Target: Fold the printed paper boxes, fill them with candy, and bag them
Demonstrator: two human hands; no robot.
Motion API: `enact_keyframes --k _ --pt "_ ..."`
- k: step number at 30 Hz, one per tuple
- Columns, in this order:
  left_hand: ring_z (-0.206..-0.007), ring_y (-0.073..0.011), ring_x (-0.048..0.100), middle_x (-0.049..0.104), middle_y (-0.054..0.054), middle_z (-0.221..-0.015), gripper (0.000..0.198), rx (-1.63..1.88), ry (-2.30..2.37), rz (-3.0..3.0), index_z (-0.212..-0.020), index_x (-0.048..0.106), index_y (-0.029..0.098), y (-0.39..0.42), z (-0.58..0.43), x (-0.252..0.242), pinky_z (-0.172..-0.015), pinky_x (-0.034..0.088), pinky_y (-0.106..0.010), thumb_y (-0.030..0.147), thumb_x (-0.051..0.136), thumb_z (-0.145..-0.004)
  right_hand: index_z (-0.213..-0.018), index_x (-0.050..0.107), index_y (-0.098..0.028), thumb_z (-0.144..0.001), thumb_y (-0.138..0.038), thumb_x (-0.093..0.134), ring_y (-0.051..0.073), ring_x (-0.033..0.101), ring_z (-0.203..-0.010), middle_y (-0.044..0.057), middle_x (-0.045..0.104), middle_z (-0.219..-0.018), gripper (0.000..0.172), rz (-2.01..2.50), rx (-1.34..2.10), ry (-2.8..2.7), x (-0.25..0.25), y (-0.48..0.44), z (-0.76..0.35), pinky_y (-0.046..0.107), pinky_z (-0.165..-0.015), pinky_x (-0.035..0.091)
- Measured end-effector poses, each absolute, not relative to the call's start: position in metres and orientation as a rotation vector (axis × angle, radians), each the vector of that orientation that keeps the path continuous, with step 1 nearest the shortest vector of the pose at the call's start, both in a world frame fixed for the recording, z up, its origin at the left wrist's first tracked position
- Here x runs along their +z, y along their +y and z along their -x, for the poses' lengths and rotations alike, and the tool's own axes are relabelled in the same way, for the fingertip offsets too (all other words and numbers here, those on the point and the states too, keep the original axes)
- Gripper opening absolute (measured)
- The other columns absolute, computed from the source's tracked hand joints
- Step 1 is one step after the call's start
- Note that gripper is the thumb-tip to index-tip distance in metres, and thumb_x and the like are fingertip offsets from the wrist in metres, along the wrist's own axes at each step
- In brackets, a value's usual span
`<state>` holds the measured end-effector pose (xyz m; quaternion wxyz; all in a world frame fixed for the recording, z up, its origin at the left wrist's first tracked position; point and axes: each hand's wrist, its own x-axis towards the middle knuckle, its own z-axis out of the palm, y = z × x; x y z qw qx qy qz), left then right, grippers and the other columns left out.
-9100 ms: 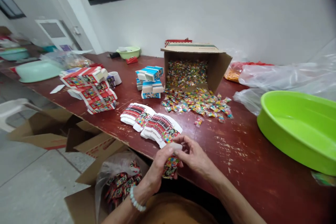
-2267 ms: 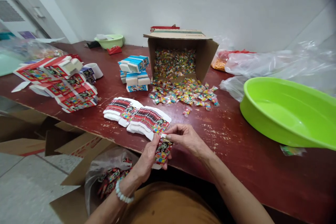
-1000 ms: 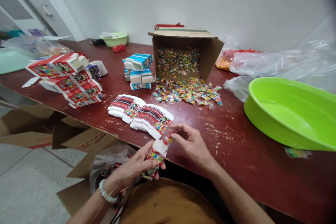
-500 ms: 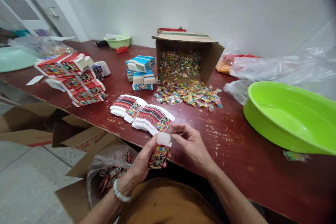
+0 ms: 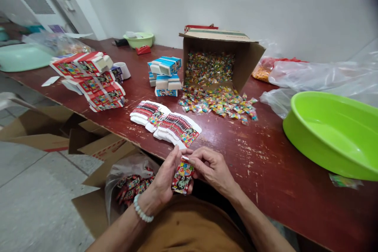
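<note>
While the left hand (image 5: 165, 179) wraps its fingers around a small printed box (image 5: 182, 175) just off the table's near edge (image 5: 224, 181), the right hand (image 5: 211, 167) pinches its white top flap, steadying it; flat box blanks (image 5: 167, 124) lie fanned within reach.

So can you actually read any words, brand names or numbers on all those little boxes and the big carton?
None can be read.
Small box held by left hand and right hand: colourful cartoon print, lettering blurred.
Flat box blanks on the table: print too small.
Red boxes and blue boxes: too small.
Cardboard carton: stripe on the top flap, text illegible.
Sweets: wrappers too small.
</note>
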<state>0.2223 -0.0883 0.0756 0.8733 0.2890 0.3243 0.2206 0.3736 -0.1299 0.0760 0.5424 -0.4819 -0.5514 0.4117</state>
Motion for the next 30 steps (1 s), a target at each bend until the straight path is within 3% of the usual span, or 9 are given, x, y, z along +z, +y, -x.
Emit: enact_keyframes --k 4,9,14,16,18,20,23,27,30 --pt "-0.041 -0.0145 0.057 0.066 -0.004 -0.063 0.057 0.519 0.709 -0.643 -0.120 0.058 0.017 -0.089 -0.223 0.073 -0.039 0.046 -0.024 0.062 0.038 -0.092 -0.077 0.067 -0.018 -0.075 -0.035 0.077 0.010 0.056 -0.049 0.003 0.071 -0.083 0.020 1.114 1.338 -1.006 0.078 -0.125 -0.366 0.024 -0.048 0.045" --pt "-0.041 -0.0133 0.055 0.067 -0.007 -0.063 0.064 0.616 0.835 -0.708 -0.103 0.066 0.009 -0.090 -0.225 0.071 -0.039 0.046 -0.023 0.067 0.043 -0.088 -0.080 0.069 -0.016 -0.074 -0.037 0.076 0.011 0.052 -0.044 0.003 0.068 -0.068 0.023 1.194 1.356 -0.905 0.076 -0.115 -0.357 0.024 -0.042 0.042" --pt "-0.040 -0.0137 0.055 0.063 -0.001 -0.056 0.037 0.625 0.851 -0.561 -0.084 0.067 0.014 -0.086 -0.220 0.073 -0.038 0.047 -0.024 0.050 0.060 -0.083 -0.075 0.068 -0.019 -0.081 -0.027 0.070 0.017 0.063 -0.075 0.004 0.069 -0.082 0.011 1.179 0.975 -1.211 0.074 -0.120 -0.353 0.029 -0.069 0.050" --pt "-0.040 -0.0138 0.056 0.065 0.000 -0.059 0.027 0.608 0.783 -0.473 -0.087 0.067 0.015 -0.084 -0.219 0.076 -0.038 0.046 -0.024 0.040 0.062 -0.079 -0.080 0.068 -0.021 -0.085 -0.026 0.068 0.018 0.063 -0.086 0.004 0.068 -0.090 0.007 1.119 0.898 -1.293 0.071 -0.125 -0.350 0.030 -0.078 0.049" --pt "-0.044 -0.0143 0.059 0.069 -0.002 -0.069 0.029 0.611 0.707 -0.437 -0.098 0.068 0.015 -0.083 -0.218 0.077 -0.041 0.046 -0.025 0.034 0.061 -0.077 -0.089 0.068 -0.023 -0.086 -0.024 0.067 0.019 0.062 -0.095 0.004 0.066 -0.100 0.003 1.080 0.881 -1.322 0.067 -0.129 -0.347 0.031 -0.081 0.049" --pt "-0.055 -0.0155 0.063 0.072 -0.004 -0.079 0.033 0.658 0.682 -0.472 -0.104 0.068 0.015 -0.083 -0.218 0.075 -0.049 0.049 -0.025 0.029 0.060 -0.075 -0.093 0.067 -0.024 -0.085 -0.020 0.067 0.020 0.060 -0.101 0.005 0.065 -0.105 0.009 1.092 0.842 -1.349 0.063 -0.131 -0.342 0.032 -0.083 0.048" --pt "-0.073 -0.0164 0.067 0.073 -0.003 -0.085 0.027 0.779 0.736 -0.571 -0.098 0.071 0.015 -0.083 -0.214 0.069 -0.067 0.053 -0.024 0.023 0.063 -0.074 -0.091 0.064 -0.024 -0.084 -0.015 0.065 0.021 0.059 -0.100 0.005 0.064 -0.104 0.011 1.165 0.750 -1.427 0.059 -0.129 -0.338 0.032 -0.081 0.048" --pt "-0.055 -0.0135 0.060 0.068 0.001 -0.070 0.026 0.753 0.760 -0.589 -0.099 0.070 0.018 -0.082 -0.203 0.069 -0.054 0.049 -0.024 0.032 0.061 -0.079 -0.108 0.060 -0.026 -0.083 -0.017 0.068 0.020 0.060 -0.091 0.005 0.063 -0.107 0.027 1.199 0.768 -1.450 0.064 -0.122 -0.339 0.031 -0.075 0.049" --pt "-0.062 -0.0145 0.062 0.070 -0.001 -0.076 0.029 0.832 0.793 -0.656 -0.102 0.071 0.018 -0.081 -0.199 0.072 -0.057 0.049 -0.024 0.038 0.063 -0.082 -0.117 0.059 -0.028 -0.083 -0.019 0.071 0.022 0.058 -0.101 0.006 0.063 -0.114 0.037 1.154 0.671 -1.562 0.068 -0.118 -0.340 0.036 -0.087 0.048"
